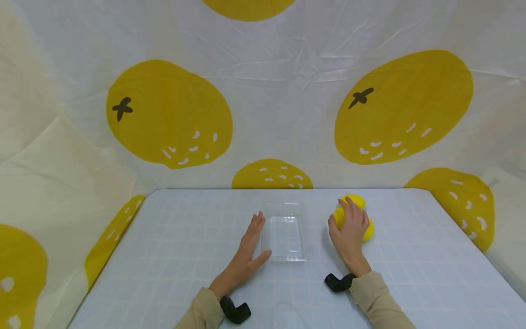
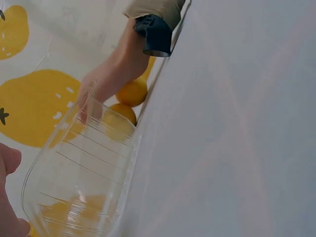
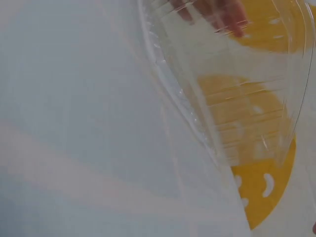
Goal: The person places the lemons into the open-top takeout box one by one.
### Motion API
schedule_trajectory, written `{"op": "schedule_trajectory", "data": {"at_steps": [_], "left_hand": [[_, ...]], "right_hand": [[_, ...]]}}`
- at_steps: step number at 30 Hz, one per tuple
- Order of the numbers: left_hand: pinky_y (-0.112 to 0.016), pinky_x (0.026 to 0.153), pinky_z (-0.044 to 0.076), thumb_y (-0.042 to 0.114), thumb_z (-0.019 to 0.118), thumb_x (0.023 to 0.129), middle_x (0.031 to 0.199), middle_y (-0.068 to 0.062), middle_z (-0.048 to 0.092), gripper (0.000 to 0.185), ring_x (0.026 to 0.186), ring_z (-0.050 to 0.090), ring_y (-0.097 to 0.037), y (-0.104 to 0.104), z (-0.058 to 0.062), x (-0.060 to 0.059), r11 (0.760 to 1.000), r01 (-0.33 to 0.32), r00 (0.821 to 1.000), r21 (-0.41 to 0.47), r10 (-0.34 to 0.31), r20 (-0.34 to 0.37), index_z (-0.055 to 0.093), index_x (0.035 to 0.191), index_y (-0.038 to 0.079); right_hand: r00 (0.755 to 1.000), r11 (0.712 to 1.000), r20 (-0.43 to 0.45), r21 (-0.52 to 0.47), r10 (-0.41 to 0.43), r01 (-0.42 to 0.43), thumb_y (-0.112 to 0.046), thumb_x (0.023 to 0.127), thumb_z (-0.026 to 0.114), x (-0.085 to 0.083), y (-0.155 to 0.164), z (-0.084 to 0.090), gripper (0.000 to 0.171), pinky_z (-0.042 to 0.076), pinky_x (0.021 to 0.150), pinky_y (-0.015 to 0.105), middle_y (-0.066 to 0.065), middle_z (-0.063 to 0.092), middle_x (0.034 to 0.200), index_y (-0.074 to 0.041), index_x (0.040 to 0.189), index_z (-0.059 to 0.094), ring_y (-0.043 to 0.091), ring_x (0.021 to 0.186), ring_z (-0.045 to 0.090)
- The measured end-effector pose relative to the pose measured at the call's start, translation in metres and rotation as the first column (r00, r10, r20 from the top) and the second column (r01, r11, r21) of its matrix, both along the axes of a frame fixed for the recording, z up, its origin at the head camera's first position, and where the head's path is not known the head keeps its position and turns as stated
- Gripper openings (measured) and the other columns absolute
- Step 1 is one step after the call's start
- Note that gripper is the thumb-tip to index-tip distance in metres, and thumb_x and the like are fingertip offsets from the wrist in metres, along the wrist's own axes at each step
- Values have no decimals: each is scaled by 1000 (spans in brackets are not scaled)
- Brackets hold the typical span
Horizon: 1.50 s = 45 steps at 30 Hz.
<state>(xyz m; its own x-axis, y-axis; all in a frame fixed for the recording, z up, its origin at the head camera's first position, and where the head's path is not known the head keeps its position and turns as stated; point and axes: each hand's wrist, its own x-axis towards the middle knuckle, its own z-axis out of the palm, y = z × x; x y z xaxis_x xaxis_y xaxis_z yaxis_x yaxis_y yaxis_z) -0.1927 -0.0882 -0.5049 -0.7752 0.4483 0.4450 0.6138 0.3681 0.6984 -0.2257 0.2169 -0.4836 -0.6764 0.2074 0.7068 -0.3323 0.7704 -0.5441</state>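
A clear plastic container [image 1: 305, 233] stands on the table in the head view. My left hand [image 1: 245, 256] is along its left side, fingers straight, fingertips and thumb at the rim; whether they press on it I cannot tell. To the right of the container lies a small group of yellow lemons [image 1: 369, 232]. My right hand [image 1: 348, 233] reaches over them, its thumb and curled fingers round the nearer left lemon [image 1: 339, 216]. Another lemon [image 1: 356, 200] shows behind the fingers. The left wrist view shows the container's side wall [image 2: 89, 158], with lemons [image 2: 132, 93] beyond it.
A pale blue checked cloth [image 1: 172, 256] covers the table. Behind and beside it hangs a white curtain [image 1: 287, 114] printed with big yellow fruit. Each wrist carries a black camera mount [image 1: 236, 310]. A faint transparent round thing [image 1: 285, 315] shows at the front edge.
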Motion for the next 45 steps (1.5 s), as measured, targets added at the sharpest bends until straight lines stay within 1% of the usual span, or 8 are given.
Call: {"op": "schedule_trajectory", "data": {"at_steps": [5, 12, 19, 30, 33, 37, 39, 45], "left_hand": [[-70, 113, 9, 31, 58, 97, 167, -5, 5, 81, 152, -5, -25, 1, -2, -1, 998, -5, 1000, -57, 6, 26, 10, 161, 22], [-67, 114, 11, 34, 58, 97, 167, -3, 7, 79, 152, -2, -27, 2, -1, -1, 997, 6, 1000, -72, -6, -3, 14, 160, 19], [-64, 116, 9, 35, 58, 97, 167, -8, 9, 79, 152, -1, -28, 2, -1, -1, 997, 5, 1000, -81, -6, -19, 15, 160, 17], [-61, 118, 5, 37, 57, 97, 167, 0, 5, 80, 152, -1, -31, 3, -2, -1, 995, -5, 1000, -101, 2, -29, 13, 161, 18], [-61, 118, 5, 37, 57, 97, 167, 0, 6, 79, 152, 0, -30, 3, -1, 0, 995, -6, 1000, -98, 4, -25, 14, 161, 18], [-61, 118, 6, 35, 58, 97, 167, -1, 6, 80, 152, -1, -28, 4, 0, 1, 995, -11, 1000, -99, 10, -12, 13, 161, 19], [-61, 118, 6, 34, 58, 97, 167, -1, 6, 80, 153, -1, -27, 4, 1, 1, 995, -14, 1000, -103, 13, -9, 13, 161, 19], [-62, 117, 6, 36, 57, 97, 167, -3, 7, 79, 153, -2, -26, 4, 1, 1, 994, -17, 1000, -104, 17, -3, 14, 161, 18]], "right_hand": [[996, 982, 73, 187, -47, 33, -17, 85, 59, 0, 3, -11, 50, 8, 114, 63, 28, 48, 140, 6, 130, 56, 45, 131, 38], [993, 962, 112, 273, -45, 12, -15, 85, 61, 2, -1, -13, 50, 27, 110, 61, 32, 46, 140, 12, 127, 56, 48, 131, 38], [985, 963, 172, 269, -23, -25, -13, 87, 57, 5, -8, -17, 50, 26, 105, 65, 31, 40, 146, 11, 131, 54, 48, 135, 31], [987, 965, 148, 246, 55, -91, -10, 87, 57, 7, -16, -18, 51, 31, 92, 59, 28, 43, 146, 6, 135, 54, 47, 131, 34], [987, 965, 150, 245, 57, -93, -10, 86, 57, 7, -16, -19, 52, 32, 91, 59, 27, 42, 147, 5, 136, 54, 48, 131, 34], [984, 966, 166, 237, 62, -101, -10, 86, 58, 8, -16, -19, 54, 35, 100, 63, 27, 40, 149, 4, 138, 52, 50, 131, 34], [982, 967, 178, 231, 65, -106, -9, 86, 59, 8, -16, -19, 55, 39, 99, 66, 27, 38, 151, 4, 139, 51, 50, 131, 34], [972, 966, 227, 230, 67, -121, -9, 88, 58, 10, -16, -17, 56, 52, 79, 65, 27, 32, 154, -1, 143, 49, 49, 129, 36]]}}
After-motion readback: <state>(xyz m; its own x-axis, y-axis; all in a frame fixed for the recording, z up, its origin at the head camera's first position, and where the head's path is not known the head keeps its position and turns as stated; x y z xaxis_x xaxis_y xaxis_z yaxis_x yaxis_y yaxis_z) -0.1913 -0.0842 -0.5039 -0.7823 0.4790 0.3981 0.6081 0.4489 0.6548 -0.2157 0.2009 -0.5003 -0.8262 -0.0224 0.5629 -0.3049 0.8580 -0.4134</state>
